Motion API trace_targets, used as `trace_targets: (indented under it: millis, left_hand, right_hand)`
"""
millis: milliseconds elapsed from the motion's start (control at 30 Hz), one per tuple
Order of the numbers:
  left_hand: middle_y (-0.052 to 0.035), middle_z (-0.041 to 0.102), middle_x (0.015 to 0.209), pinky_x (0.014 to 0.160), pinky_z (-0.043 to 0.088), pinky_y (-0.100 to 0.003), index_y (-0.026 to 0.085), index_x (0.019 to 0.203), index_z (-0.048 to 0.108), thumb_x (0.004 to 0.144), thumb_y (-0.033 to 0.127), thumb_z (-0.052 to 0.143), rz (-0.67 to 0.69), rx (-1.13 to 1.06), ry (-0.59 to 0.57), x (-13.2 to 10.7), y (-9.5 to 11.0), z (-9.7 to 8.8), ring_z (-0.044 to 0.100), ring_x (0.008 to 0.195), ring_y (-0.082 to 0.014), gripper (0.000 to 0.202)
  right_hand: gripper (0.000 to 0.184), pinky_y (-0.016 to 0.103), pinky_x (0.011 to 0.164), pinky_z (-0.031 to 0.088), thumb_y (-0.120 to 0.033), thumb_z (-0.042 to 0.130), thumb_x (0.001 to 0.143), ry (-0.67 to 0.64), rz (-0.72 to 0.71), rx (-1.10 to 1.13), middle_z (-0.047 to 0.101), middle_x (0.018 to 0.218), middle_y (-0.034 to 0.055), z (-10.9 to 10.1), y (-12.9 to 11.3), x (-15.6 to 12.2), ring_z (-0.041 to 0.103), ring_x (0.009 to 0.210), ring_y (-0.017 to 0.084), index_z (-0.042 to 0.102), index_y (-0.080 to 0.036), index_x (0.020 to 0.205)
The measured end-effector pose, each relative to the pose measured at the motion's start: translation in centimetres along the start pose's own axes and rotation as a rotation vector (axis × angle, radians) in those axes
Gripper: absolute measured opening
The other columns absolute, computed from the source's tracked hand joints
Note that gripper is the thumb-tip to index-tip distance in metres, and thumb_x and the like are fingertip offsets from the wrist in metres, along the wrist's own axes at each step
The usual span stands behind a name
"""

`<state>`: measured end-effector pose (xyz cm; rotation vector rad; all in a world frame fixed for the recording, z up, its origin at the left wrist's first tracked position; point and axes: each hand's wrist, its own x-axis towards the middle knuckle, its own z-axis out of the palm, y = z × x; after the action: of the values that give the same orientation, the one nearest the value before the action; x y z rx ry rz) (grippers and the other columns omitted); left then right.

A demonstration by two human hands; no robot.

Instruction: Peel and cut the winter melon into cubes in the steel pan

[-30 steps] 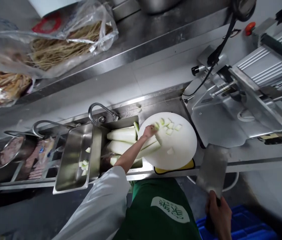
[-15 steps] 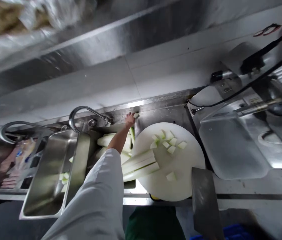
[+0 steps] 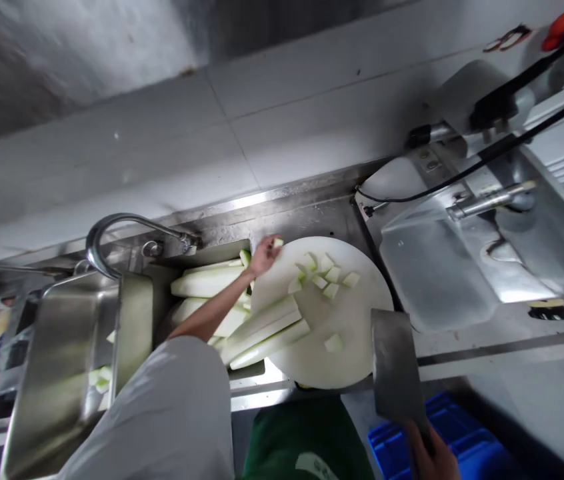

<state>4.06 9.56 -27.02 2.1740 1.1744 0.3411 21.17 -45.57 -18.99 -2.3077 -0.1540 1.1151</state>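
My left hand [image 3: 263,257] is closed on a small pale chunk of peeled gourd [image 3: 277,243] at the upper left edge of the round white cutting board [image 3: 349,357]. Down at the lower right, my right hand [image 3: 435,459] grips a broad cleaver [image 3: 396,363], its blade beside the board's right edge. Several cut gourd chunks [image 3: 333,274] lie on the board, one [image 3: 334,343] apart from the others. Long peeled gourd pieces [image 3: 262,327] rest across the board's left side, and more gourd lengths [image 3: 207,281] fill the sink behind my left forearm.
A deep steel pan [image 3: 62,340] with a few gourd chunks stands at left, under a curved faucet [image 3: 107,230]. Right of the board is a slicing machine with a translucent tray [image 3: 435,273]. A blue crate [image 3: 455,427] sits below; a black cable [image 3: 427,193] hangs at upper right.
My left hand has come from the counter behind the sink toward the board, bringing the gourd chunk. The view has shifted, and my right hand on the cleaver now shows.
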Motion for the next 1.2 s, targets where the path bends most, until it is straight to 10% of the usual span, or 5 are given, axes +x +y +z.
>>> trace_targets:
  millis: [133,400,867,1200]
  left_hand:
    - [-0.0155,0.058,0.138,0.109,0.045,-0.052,0.028,0.158,0.046,0.102,0.049,0.053,-0.001,0.113,-0.093,-5.7,7.0,3.9,0.051,0.126,-0.0337,0.061]
    - [-0.0216,0.048,0.148,0.104,0.046,-0.063,0.028,0.16,0.045,0.096,0.068,0.052,-0.034,0.223,-0.13,-8.4,17.1,9.2,0.045,0.13,-0.0427,0.075]
    - [-0.0042,0.024,0.174,0.119,0.014,-0.081,0.039,0.158,0.046,0.089,0.064,0.067,0.062,0.182,-0.124,-15.6,20.6,12.5,-0.001,0.158,-0.055,0.076]
    - [-0.0084,0.048,0.158,0.122,0.029,-0.07,0.032,0.139,0.065,0.09,0.05,0.068,0.318,0.113,0.123,-15.6,19.8,15.5,0.03,0.153,-0.0427,0.053]
  right_hand:
    - [0.062,0.033,0.041,0.043,-0.088,0.057,0.067,-0.039,-0.075,0.083,0.05,0.039,0.0006,0.1,-3.0,3.2,0.048,0.035,0.019,0.05,-0.027,0.055]
    - [0.058,0.03,0.042,0.042,-0.082,0.06,0.077,-0.118,-0.219,0.128,0.052,0.044,-0.0026,0.3,-4.6,10.0,0.049,0.036,0.016,0.047,-0.026,0.064]
    - [0.04,0.028,0.039,0.04,-0.065,0.059,0.082,-0.28,-0.279,0.123,0.05,0.041,-0.0059,3.7,-6.9,9.5,0.049,0.033,0.017,0.047,-0.027,0.079]
    - [0.047,0.028,0.034,0.037,-0.071,0.065,0.076,-0.329,-0.289,0.158,0.048,0.041,-0.007,4.5,-6.0,8.9,0.045,0.031,0.016,0.045,-0.027,0.081]
